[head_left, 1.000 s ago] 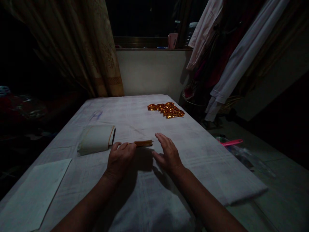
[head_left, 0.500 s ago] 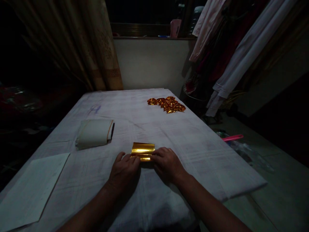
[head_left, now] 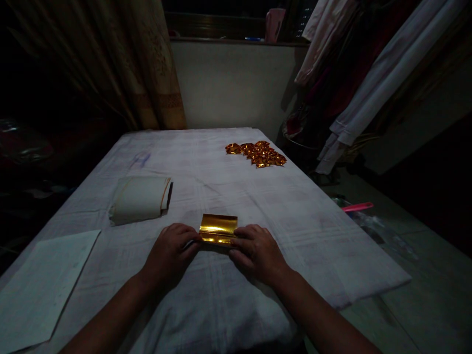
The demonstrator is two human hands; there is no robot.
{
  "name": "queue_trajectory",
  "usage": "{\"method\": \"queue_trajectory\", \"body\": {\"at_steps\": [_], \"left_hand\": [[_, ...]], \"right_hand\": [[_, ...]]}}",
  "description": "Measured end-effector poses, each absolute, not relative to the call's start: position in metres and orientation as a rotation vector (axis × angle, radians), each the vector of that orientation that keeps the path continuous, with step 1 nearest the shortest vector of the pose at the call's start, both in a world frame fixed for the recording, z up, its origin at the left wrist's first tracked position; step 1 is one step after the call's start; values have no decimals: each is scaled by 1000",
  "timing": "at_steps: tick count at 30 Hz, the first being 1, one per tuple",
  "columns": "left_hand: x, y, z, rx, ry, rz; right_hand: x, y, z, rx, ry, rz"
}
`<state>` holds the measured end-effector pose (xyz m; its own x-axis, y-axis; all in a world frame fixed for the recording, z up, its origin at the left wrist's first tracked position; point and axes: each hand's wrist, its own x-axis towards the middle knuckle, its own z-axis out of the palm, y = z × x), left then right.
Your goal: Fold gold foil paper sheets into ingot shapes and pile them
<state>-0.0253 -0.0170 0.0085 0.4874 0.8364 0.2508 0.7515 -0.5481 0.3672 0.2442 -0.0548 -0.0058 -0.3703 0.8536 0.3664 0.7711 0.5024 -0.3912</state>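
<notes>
A shiny sheet of gold foil paper (head_left: 219, 224) lies on the cloth-covered table, with a crease running across it and its near edge folded. My left hand (head_left: 171, 250) pinches the left end of the near fold between thumb and fingers. At the opposite end, my right hand (head_left: 258, 250) has its fingers closed on the right edge, the thumb below. Farther back on the right sits a pile of folded gold foil pieces (head_left: 263, 155). A folded grey-green cloth or pouch (head_left: 140, 199) rests left of the paper.
A white sheet (head_left: 47, 280) covers the table's near left. Plaid cloth drapes the table (head_left: 313, 236). Behind it are a curtain (head_left: 147, 73) and a sill with a pink cup (head_left: 275, 24). Clothes (head_left: 368, 83) hang at right, above a pink handle (head_left: 357, 207) near the floor.
My left hand has shifted left, from lying over the fold to gripping the foil paper's left end. My right hand stays at the right edge. The camera view has tilted slightly down.
</notes>
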Motion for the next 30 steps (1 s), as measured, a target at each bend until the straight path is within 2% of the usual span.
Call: {"method": "queue_trajectory", "body": {"at_steps": [10,30], "left_hand": [[-9,-16,6,2358,1488,656],[7,-33,5,2385,1599,654]], "right_hand": [[244,-44,-7,-1481,-2092,327],[243,-36,-4,-1521,-2120,193]]}}
